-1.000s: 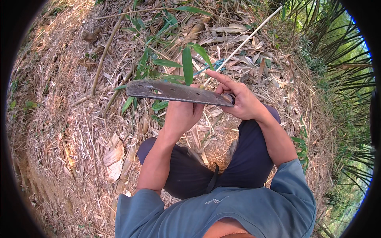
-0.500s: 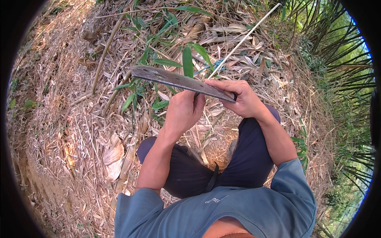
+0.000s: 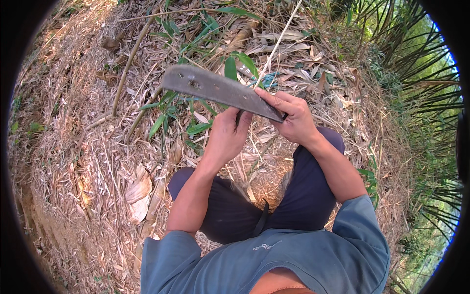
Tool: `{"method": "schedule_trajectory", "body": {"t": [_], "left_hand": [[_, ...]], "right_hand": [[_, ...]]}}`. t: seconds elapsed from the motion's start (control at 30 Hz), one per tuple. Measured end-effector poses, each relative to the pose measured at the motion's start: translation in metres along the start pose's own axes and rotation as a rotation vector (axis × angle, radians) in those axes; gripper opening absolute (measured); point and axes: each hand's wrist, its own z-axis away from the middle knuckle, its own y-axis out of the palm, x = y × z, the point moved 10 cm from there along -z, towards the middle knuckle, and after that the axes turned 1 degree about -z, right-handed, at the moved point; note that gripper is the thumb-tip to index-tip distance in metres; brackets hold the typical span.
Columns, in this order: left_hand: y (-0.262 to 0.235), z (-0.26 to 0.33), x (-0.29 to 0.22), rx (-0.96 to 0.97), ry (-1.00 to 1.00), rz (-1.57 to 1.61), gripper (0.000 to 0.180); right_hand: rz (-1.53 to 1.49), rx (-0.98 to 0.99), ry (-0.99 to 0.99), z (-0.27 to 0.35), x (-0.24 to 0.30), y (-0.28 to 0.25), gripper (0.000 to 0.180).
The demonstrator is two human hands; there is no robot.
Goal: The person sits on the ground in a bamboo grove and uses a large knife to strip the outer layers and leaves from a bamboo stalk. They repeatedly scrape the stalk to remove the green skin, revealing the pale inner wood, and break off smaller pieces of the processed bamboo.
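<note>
A broad, dark machete blade [image 3: 210, 88] lies slantwise in front of me, its wide end to the left and its narrow end at my right hand. My right hand [image 3: 299, 122] is closed around that narrow end, where a bit of dark handle shows. A thin pale strip [image 3: 280, 41], like split bamboo, runs up and away from beside my right thumb and index finger. My left hand [image 3: 226, 137] is closed just under the blade's lower edge. Something dark shows between its thumb and fingers, but the blade hides most of it.
Dry bamboo leaves [image 3: 98, 147] cover the ground. Beyond the blade grow green leaves [image 3: 198, 128], near a blue cord [image 3: 269, 79]. Brown stalks [image 3: 129, 66] stand at the left. Dense bamboo [image 3: 431, 88] rises at the right. My bent knees [image 3: 318, 181] are below my hands.
The blade has rolled so that more of its flat face shows, and its wide end has risen. The pale strip's far end has swung left. Both hands have shifted slightly left.
</note>
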Motion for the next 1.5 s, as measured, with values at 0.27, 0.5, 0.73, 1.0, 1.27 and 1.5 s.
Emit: {"method": "schedule_trajectory", "body": {"t": [0.27,0.5,0.73,1.0,1.27,1.5], "left_hand": [[0.001,-0.001,0.021,0.002,-0.059,0.33,0.025],[0.002,0.003,0.006,0.047,-0.073,0.43,0.027],[0.005,0.005,0.016,0.097,-0.031,0.344,0.026],[0.01,0.006,0.024,0.095,-0.079,0.584,0.023],[0.016,0.015,0.006,0.224,-0.194,0.759,0.024],[-0.008,0.02,0.0,0.131,-0.213,0.777,0.022]], "right_hand": [[-0.169,-0.322,0.228,0.004,-0.029,-0.036,0.069],[0.278,-0.389,0.141,0.008,-0.004,-0.055,0.083],[0.549,-0.277,-0.065,0.005,0.007,-0.033,0.087],[0.627,-0.124,0.01,-0.005,-0.013,-0.018,0.093],[0.626,-0.238,0.235,-0.012,-0.061,-0.048,0.09],[0.478,-0.285,0.572,-0.026,-0.112,-0.073,0.081]]}}
